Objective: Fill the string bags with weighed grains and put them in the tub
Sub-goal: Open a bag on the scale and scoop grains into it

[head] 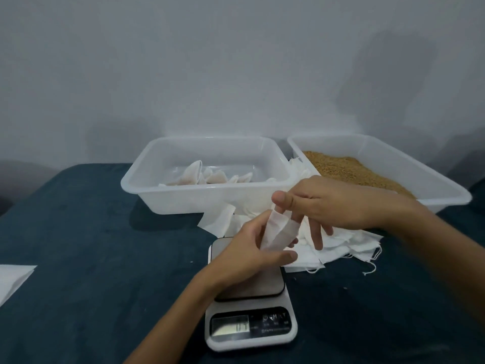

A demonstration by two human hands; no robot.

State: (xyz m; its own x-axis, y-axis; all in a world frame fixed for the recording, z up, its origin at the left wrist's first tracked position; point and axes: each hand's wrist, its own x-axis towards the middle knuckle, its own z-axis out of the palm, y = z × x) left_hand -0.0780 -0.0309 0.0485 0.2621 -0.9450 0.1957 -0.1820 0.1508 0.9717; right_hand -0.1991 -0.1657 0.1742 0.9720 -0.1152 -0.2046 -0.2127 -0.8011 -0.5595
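Both hands, left and right, hold one empty bag above the scale, opening its mouth. Next it probably needs grain from the right tub.

We see a plain dark teal cloth over the table. Two translucent white tubs: left tub, right tub with golden-brown grain. White bags in a pile, one white bag in hand. Scale is white, grey plate, black panel. Wall is pale grey. White sheet far left.
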